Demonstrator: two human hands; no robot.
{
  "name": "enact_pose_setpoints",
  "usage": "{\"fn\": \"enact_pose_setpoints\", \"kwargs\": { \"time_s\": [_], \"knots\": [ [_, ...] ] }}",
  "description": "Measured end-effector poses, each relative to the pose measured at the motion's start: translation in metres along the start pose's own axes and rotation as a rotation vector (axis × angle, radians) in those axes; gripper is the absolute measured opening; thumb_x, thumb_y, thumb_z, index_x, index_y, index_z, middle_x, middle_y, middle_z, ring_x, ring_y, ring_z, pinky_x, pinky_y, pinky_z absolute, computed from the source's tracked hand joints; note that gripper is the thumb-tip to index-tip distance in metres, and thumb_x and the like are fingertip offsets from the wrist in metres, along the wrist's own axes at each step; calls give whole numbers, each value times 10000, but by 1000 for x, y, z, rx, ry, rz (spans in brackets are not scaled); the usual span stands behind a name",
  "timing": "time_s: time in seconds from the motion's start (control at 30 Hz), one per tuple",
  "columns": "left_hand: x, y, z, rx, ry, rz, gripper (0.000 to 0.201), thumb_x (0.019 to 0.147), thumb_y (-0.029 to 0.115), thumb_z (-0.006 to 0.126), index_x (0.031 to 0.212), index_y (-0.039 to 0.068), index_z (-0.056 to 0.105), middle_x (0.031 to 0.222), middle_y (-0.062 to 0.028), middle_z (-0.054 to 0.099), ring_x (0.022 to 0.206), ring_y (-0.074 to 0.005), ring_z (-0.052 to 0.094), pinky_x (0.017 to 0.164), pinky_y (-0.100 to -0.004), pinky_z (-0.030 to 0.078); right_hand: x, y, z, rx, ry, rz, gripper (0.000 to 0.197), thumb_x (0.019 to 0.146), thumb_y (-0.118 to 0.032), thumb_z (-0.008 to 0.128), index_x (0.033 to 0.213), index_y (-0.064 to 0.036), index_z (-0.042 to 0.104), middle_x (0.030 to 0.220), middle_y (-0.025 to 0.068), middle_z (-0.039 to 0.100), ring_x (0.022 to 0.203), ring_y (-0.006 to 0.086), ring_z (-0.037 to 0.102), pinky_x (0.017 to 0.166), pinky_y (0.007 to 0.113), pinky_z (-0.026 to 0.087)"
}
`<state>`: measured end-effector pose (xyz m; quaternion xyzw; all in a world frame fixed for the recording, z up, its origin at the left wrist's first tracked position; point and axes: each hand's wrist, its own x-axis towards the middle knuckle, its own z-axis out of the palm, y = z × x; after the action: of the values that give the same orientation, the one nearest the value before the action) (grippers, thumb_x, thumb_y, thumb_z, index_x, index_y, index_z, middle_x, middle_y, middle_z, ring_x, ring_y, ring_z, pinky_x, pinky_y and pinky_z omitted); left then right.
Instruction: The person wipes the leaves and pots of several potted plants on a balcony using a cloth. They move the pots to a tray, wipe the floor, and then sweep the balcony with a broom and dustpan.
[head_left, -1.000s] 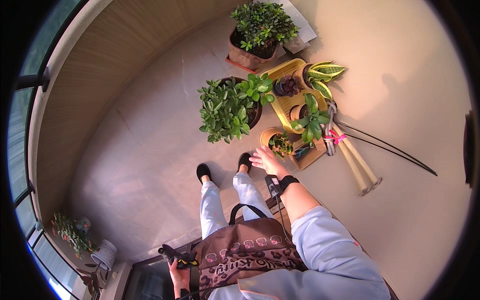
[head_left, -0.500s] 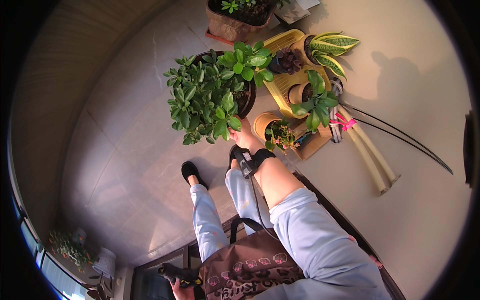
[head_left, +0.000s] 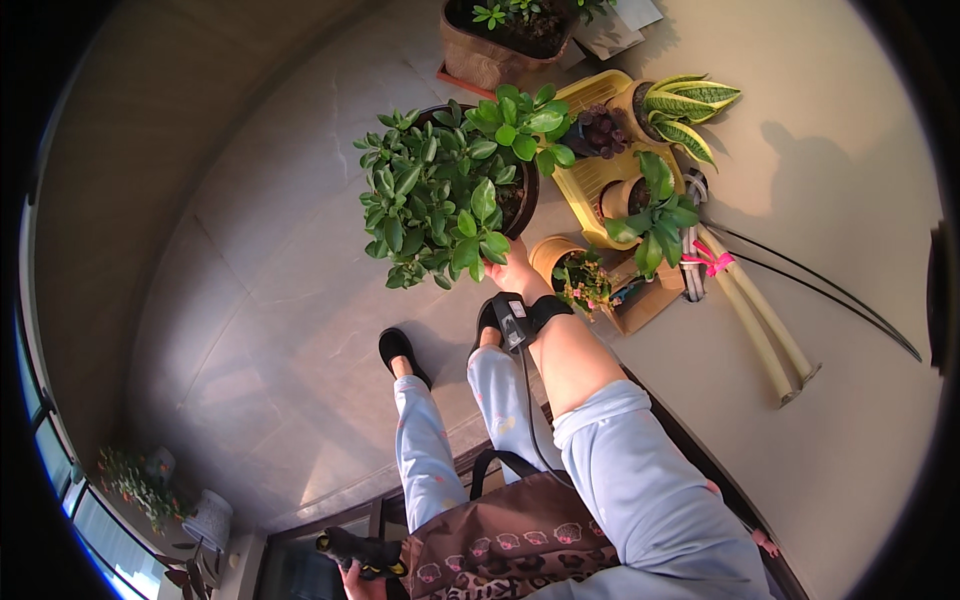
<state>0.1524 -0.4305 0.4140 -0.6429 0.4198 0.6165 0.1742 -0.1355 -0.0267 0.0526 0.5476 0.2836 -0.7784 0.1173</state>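
Fingers of the right hand (head_left: 515, 275) are hidden under the leaves of a bushy green plant (head_left: 440, 200), so it cannot be told whether they are spread or closed on the rim of its dark pot (head_left: 525, 195). The pot is seen on the tiled floor (head_left: 250, 300), just beside a yellow crate (head_left: 590, 180) holding smaller potted plants, near the wall. Pot and soil are judged heavy and rigid, the foliage soft and easily bruised; a hold at the rim or under the base would be best suited. A small terracotta pot (head_left: 550, 255) is set just beside the wrist. A dark object (head_left: 360, 553) is gripped by the left hand (head_left: 358, 580) at the lower edge.
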Motion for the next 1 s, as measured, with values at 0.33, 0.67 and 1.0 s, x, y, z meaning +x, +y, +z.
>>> {"fn": "enact_pose_setpoints", "kwargs": {
  "time_s": [0.33,0.67,1.0],
  "knots": [
    [-3,16,-2,127,21,-54,399,888,111,564,1273,97,463,1157,-103,558,1062,-244,523,934,-406,429,-16,30,-35,79,3,84,283,802,-66,582,1068,-80,484,944,103,587,825,261,621,750,482,558],
    [1,10,6,-22,2,-78,432,872,93,560,1289,122,450,1193,-100,540,1096,-250,504,978,-413,397,-56,48,-88,-55,-73,-2,286,840,-115,602,1110,-86,514,935,76,609,784,199,621,633,374,530],
    [33,33,58,-18,-199,56,569,776,130,631,1300,137,409,1199,-92,520,1110,-280,523,939,-481,440,-93,50,-108,-94,-17,105,351,870,-89,568,1210,-83,481,1011,73,606,816,173,615,627,334,506]
  ]
}}
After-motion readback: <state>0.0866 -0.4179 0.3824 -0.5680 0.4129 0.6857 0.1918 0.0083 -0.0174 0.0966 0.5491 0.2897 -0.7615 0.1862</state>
